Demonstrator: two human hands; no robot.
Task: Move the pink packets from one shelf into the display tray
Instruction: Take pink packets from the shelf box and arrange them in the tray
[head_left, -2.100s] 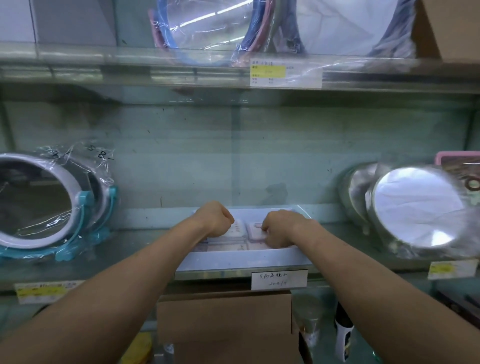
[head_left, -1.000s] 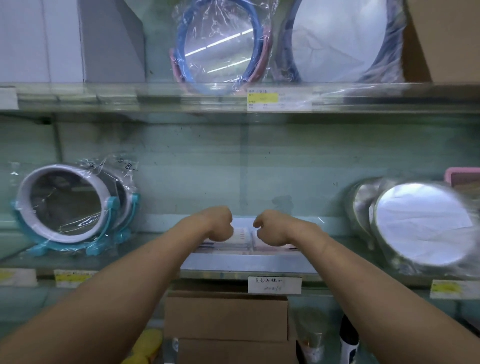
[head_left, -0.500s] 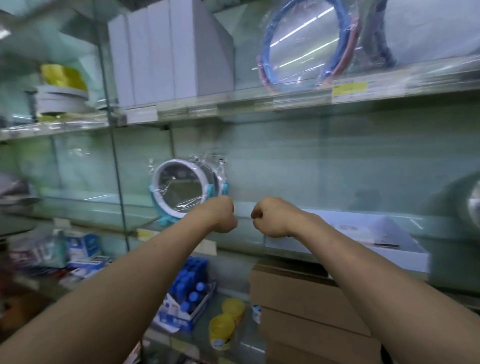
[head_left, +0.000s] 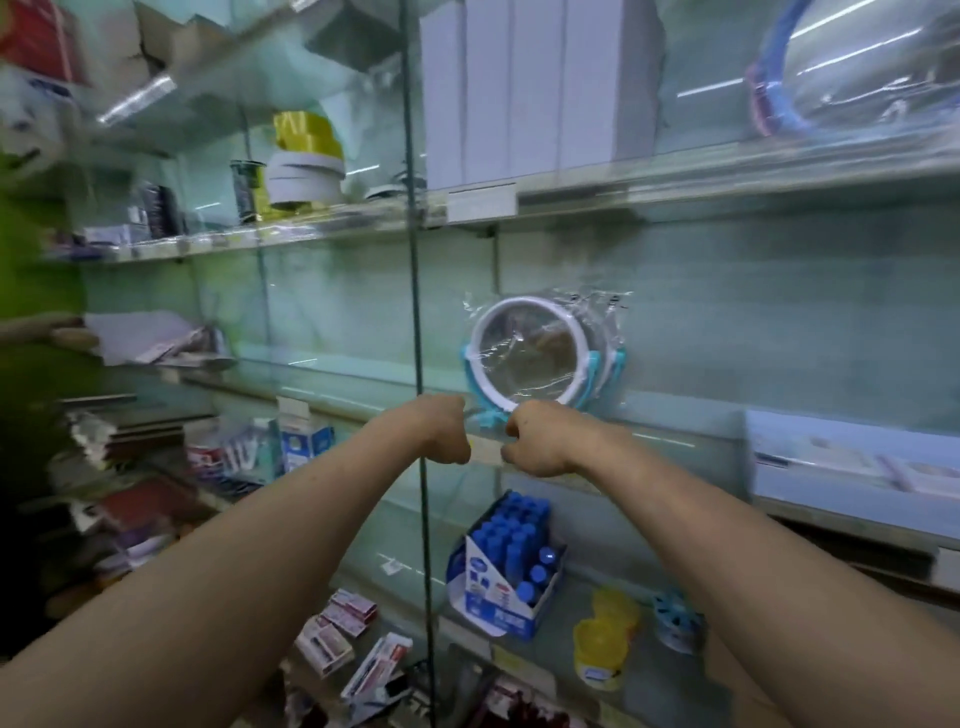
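Observation:
My left hand (head_left: 444, 431) and my right hand (head_left: 537, 441) are closed fists, side by side in mid-air in front of the glass shelves, and I see nothing in either. The white display tray (head_left: 831, 491) sits on the shelf at the far right, well to the right of both hands. Flat pale packets (head_left: 893, 467) lie inside it, blurred. I cannot make out pink packets on any other shelf.
A wrapped round mirror (head_left: 535, 358) stands just behind my fists. A vertical glass divider (head_left: 415, 260) runs past my left hand. Below are a box of blue-capped bottles (head_left: 511, 561), yellow tubs (head_left: 602, 644) and small cartons (head_left: 337, 629). White boxes (head_left: 519, 88) fill the upper shelf.
Both fists have lifted out of the tray. My view has swung left, so the tray has slid to the right edge and the left shelf bay has come into view.

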